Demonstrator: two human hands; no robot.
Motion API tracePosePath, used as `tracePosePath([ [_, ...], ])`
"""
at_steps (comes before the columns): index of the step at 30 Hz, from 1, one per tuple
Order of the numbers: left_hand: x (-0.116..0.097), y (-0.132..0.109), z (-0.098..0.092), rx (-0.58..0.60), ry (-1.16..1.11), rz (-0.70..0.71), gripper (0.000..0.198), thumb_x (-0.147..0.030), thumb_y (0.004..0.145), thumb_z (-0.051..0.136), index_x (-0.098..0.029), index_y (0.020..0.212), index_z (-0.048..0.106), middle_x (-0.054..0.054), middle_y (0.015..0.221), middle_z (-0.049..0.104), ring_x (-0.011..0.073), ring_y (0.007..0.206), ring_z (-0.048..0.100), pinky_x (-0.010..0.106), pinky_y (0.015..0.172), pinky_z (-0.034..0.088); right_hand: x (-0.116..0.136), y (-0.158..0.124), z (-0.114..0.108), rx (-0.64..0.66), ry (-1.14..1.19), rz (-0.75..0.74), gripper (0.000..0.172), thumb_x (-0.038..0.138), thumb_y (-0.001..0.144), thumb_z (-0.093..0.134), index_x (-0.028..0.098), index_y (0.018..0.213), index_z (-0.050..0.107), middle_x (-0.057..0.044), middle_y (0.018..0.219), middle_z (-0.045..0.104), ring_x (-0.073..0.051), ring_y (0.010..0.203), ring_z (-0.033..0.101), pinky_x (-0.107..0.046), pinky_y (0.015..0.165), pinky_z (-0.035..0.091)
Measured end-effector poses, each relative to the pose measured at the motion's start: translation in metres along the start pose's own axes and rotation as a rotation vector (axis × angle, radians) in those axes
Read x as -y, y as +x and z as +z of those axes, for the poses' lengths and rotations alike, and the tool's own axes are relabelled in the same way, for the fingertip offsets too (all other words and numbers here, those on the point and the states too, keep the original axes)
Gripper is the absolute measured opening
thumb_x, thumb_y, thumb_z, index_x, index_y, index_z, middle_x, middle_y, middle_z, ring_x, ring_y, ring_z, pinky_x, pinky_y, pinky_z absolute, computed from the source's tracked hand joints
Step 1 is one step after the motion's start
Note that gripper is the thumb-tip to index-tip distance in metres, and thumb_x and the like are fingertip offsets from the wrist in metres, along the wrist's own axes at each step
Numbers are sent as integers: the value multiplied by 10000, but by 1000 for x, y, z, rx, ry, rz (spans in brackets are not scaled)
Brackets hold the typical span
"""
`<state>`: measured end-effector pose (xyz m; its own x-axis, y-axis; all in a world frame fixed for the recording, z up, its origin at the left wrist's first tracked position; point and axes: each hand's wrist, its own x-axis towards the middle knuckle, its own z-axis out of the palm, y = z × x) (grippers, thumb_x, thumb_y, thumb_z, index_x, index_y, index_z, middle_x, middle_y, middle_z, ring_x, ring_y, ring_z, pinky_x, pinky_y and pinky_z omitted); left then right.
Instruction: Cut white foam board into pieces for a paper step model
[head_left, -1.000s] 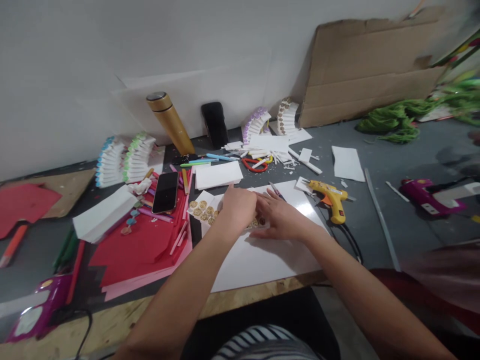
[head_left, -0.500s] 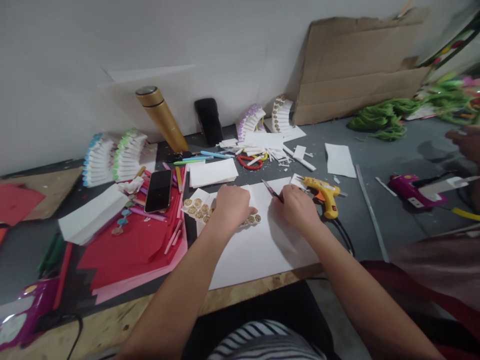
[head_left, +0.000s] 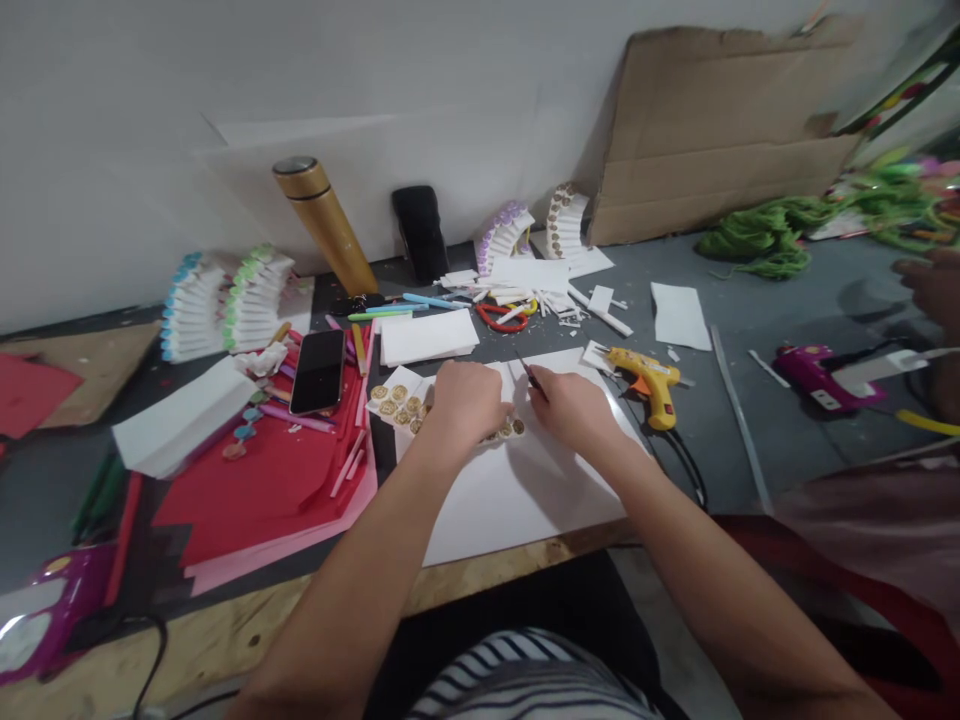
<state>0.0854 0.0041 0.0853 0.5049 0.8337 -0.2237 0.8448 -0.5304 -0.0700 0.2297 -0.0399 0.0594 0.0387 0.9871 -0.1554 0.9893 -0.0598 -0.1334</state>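
Note:
Over the white sheet [head_left: 487, 510], my left hand [head_left: 469, 405] is closed on a white paper piece with gold discs [head_left: 401, 400]. The discs show on both sides of that hand, which hides the middle of the piece and most of its own fingers. Close by on the right, my right hand [head_left: 570, 405] grips a slim pointed tool [head_left: 531, 376] with a dark handle. Its tip points up and left, away from me; the exact kind of tool cannot be made out. The tool appears apart from the discs.
A yellow glue gun [head_left: 649, 385] lies right of my right hand. Red-handled scissors [head_left: 502, 318] rest among paper scraps at the back. To the left, a phone [head_left: 318, 372] sits on red paper [head_left: 247, 490]. Another person's hand [head_left: 934, 285] is at the far right.
My right hand has moved left with the pointed tool, nearer my left hand. My left hand stays on the paper piece with gold discs, and the view has shifted slightly.

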Motion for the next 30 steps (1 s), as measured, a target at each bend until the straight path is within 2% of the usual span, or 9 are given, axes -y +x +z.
tracePosePath([
  [6, -2, -2, -1, -13, -7, -10, 384, -448, 836, 588, -116, 921, 762, 182, 897, 744, 314, 901, 711, 356, 761, 495, 9, 4, -2, 40, 27, -52, 428, 255, 911, 426, 211, 1307, 583, -125, 1028, 735, -257, 895, 678, -292, 619, 376],
  [15, -3, -2, 2, -19, -28, -38, 313, -386, 843, 616, -149, 971, 773, 163, 893, 746, 292, 931, 699, 342, 811, 488, 16, 8, -4, 46, 27, -83, 272, 281, 863, 491, 208, 1066, 657, -98, 921, 734, -246, 843, 675, -288, 570, 341],
  [24, -1, -1, 3, -8, -30, -31, 256, -305, 788, 656, -148, 950, 778, 156, 876, 746, 272, 909, 699, 347, 874, 473, 31, 11, -14, 98, -15, -73, 313, 258, 850, 484, 172, 1094, 660, -144, 966, 734, -272, 896, 697, -300, 633, 424],
  [30, -1, 0, 4, -20, -51, -42, 257, -331, 736, 720, -168, 923, 787, 150, 886, 752, 273, 917, 701, 341, 872, 485, 35, 14, -22, 136, -42, -87, 281, 237, 820, 516, 164, 1003, 717, -160, 971, 740, -291, 922, 705, -312, 665, 465],
])
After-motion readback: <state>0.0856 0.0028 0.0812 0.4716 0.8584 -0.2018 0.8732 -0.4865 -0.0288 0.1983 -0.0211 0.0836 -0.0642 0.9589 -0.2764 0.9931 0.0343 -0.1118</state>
